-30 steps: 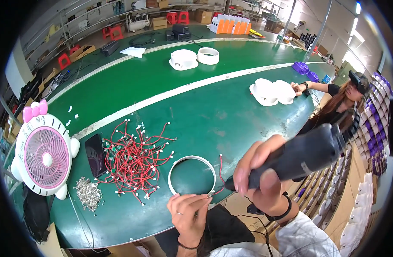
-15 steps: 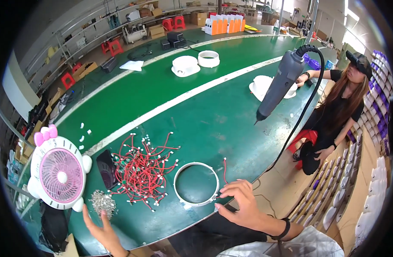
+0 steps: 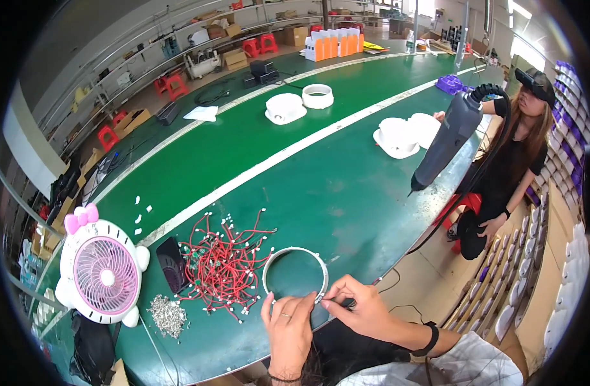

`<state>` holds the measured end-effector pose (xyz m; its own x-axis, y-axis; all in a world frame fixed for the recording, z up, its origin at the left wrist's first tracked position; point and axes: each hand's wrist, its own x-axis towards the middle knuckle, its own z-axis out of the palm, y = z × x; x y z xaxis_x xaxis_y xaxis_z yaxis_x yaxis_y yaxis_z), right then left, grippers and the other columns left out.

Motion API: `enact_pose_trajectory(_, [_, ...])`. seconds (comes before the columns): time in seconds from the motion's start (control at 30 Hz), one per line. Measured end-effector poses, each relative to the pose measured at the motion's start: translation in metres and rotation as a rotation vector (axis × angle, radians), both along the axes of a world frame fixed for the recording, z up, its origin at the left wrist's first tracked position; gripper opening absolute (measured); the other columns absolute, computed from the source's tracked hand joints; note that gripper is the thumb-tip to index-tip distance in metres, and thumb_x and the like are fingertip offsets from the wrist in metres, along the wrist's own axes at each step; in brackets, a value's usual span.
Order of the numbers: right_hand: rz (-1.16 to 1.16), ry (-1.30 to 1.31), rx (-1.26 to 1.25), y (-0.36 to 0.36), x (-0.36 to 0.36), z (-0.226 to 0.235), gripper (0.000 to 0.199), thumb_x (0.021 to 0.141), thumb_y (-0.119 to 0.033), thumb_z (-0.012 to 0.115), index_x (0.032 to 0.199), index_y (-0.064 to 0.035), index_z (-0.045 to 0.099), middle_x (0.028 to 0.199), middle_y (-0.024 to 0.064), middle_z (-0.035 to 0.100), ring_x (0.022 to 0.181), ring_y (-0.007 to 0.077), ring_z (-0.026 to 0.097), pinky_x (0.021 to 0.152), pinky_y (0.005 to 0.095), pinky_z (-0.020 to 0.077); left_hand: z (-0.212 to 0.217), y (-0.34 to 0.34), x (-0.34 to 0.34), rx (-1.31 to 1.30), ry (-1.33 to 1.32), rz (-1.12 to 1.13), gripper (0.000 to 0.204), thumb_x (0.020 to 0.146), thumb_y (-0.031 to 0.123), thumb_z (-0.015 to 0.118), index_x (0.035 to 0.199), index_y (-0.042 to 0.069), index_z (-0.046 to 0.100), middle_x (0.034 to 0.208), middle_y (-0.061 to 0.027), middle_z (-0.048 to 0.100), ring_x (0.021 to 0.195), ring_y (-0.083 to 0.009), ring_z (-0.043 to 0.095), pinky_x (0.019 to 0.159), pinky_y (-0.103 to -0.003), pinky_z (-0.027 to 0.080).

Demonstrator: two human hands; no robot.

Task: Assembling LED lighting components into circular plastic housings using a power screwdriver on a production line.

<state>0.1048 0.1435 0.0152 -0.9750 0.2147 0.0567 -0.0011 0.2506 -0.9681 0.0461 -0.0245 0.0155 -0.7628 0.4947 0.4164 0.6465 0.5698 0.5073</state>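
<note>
A thin white plastic ring (image 3: 266, 267) lies at the near edge of the green table. My left hand (image 3: 290, 331) is at its near side, its fingers bent together over the rim. On the ring's lower right rim my right hand (image 3: 365, 310) pinches thumb and forefinger together; what is between them is too small to make out. Left of the ring is a tangled heap of red wires (image 3: 224, 267) with white connectors. A pile of small silvery metal parts (image 3: 168, 315) lies nearer the edge, with a dark phone-like slab (image 3: 172, 265) behind it.
At the left stands a white and pink fan (image 3: 105, 273). A grey electric screwdriver (image 3: 446, 145) hangs at the right on its black cable. White round housings (image 3: 398, 137) sit farther back beside a seated co-worker (image 3: 523, 154). More white housings (image 3: 285, 108) rest on the green belt.
My left hand has come from beside the metal parts to the ring. The right hand has closed to a pinch at the rim. The single red wire beside the ring no longer shows.
</note>
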Motion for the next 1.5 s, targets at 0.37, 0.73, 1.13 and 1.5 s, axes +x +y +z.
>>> enact_pose_trajectory(0.37, [0.014, 0.355, -0.233, -0.020, -0.023, 0.057, 0.024, 0.094, 0.003, 0.069, 0.104, -0.0022, 0.047, 0.101, 0.0145, 0.073, 0.088, 0.0152, 0.072, 0.075, 0.0287, 0.0588, 0.008, -0.006, -0.010, -0.123, 0.028, -0.056, 0.032, 0.082, 0.004, 0.067, 0.112, 0.012, 0.074, 0.091, 0.0005, 0.065, 0.097, -0.0193, 0.061, 0.110, -0.047, 0.032])
enact_pose_trajectory(0.73, [0.339, 0.594, 0.475, -0.026, -0.057, 0.096, 0.033, 0.091, -0.018, 0.073, 0.119, -0.0068, 0.062, 0.122, 0.0110, 0.066, 0.118, 0.0316, 0.062, 0.106, 0.0462, 0.0441, 0.024, -0.037, 0.021, -0.127, 0.145, -0.163, 0.018, 0.086, 0.005, 0.067, 0.102, 0.000, 0.070, 0.098, -0.0166, 0.068, 0.107, -0.0330, 0.061, 0.095, -0.051, 0.046])
enact_pose_trajectory(1.13, [0.375, 0.595, 0.842, -0.039, -0.119, 0.081, 0.022, 0.091, -0.016, 0.068, 0.111, -0.0104, 0.059, 0.090, 0.0056, 0.059, 0.099, 0.0240, 0.062, 0.113, 0.0525, 0.0338, 0.002, -0.099, -0.005, 0.407, 0.063, 0.313, 0.049, 0.092, 0.013, 0.063, 0.135, -0.009, 0.052, 0.119, -0.0268, 0.066, 0.109, -0.0383, 0.065, 0.098, -0.049, 0.051])
enact_pose_trajectory(1.5, [-0.217, 0.350, 0.884, 0.029, -0.306, 0.036, 0.025, 0.083, -0.007, 0.071, 0.107, -0.0103, 0.065, 0.105, 0.0102, 0.068, 0.110, 0.0314, 0.063, 0.107, 0.0582, 0.0372, -0.034, -0.110, -0.023, 0.201, 0.194, 0.368, 0.032, 0.100, 0.016, 0.061, 0.128, -0.001, 0.062, 0.118, -0.0156, 0.069, 0.110, -0.0296, 0.064, 0.096, -0.039, 0.050])
